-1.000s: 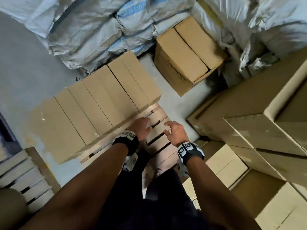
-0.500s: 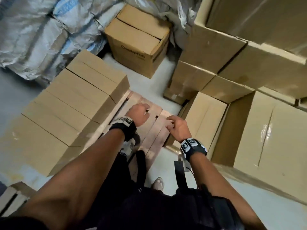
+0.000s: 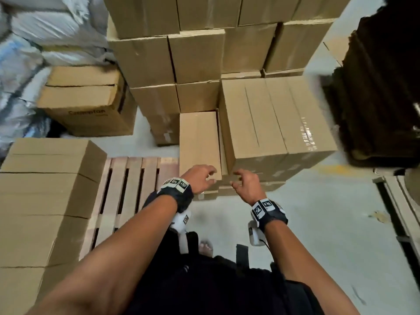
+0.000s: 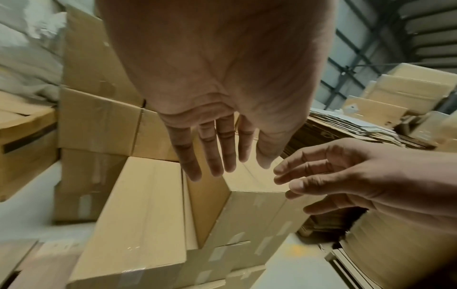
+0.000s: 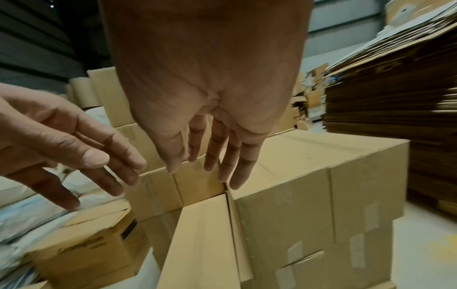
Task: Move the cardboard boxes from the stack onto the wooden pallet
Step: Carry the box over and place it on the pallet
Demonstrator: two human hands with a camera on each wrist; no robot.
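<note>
Item, wooden pallet (image 3: pixel 127 189): we find it on the floor (image 3: pixel 318 223), slats bare along its right edge, with a row of cardboard boxes (image 3: pixel 43 201) already standing along its left side. Item, stack of cardboard boxes (image 3: pixel 195 57): it rises beyond the pallet's far right corner, several tiers high. At its near foot we note a narrow box (image 3: pixel 197 142) lying lengthwise, just beside a taller taped box (image 3: pixel 277 123) on its right; both rest on lower boxes. Item, our left hand (image 3: pixel 200 178): fingers straight and slightly spread, grip released, holding nothing, hovering over the near end of the narrow box; the left wrist view shows its fingers (image 4: pixel 210 156) above the seam between the two boxes, clear of the cardboard. Item, our right hand (image 3: pixel 246 185): fingers loosely extended, grip likewise released and empty, at the near left corner of the taller box; whether it touches, we cannot tell. Sundry: a printed carton (image 3: pixel 86 103) on the floor beyond the pallet's far edge; grey sacks (image 3: pixel 45 37) piled behind it; flattened cardboard sheets (image 5: pixel 395 97) stacked to the right of the boxes.
</note>
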